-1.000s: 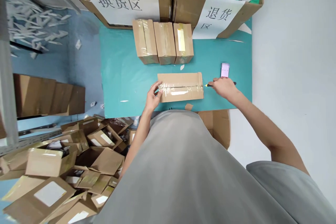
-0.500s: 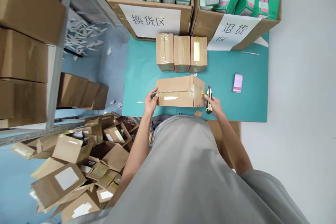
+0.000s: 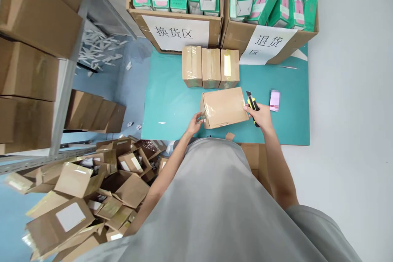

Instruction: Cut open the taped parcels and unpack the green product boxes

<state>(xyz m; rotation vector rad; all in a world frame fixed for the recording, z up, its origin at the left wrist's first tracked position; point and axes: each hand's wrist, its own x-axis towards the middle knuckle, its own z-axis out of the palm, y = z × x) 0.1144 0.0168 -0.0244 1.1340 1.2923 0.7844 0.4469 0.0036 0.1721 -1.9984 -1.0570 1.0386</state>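
A taped cardboard box point(image 3: 226, 107) lies at a slight angle over the teal table, between my two hands. My left hand point(image 3: 195, 123) pinches its left end near the lower corner, by a strip of clear tape. In my right hand point(image 3: 261, 116) is a box cutter point(image 3: 253, 106), black and yellow, its tip pointing up and away from me. The thumb of that hand touches the box's right end. Behind the box, three smaller taped cardboard boxes point(image 3: 211, 67) stand in a row.
Two large cartons with paper signs, the left carton point(image 3: 215, 28) and right carton point(image 3: 278, 55), hold green-and-pink boxes at the back. A phone point(image 3: 274, 101) lies on the teal table point(image 3: 288, 127). Opened cardboard boxes point(image 3: 73, 180) pile up at lower left, beside a shelf point(image 3: 66, 90) of cartons.
The box has been turned, so a plain face shows instead of the taped seam. My left hand has moved right with its end. The box cutter now tilts left at the top.
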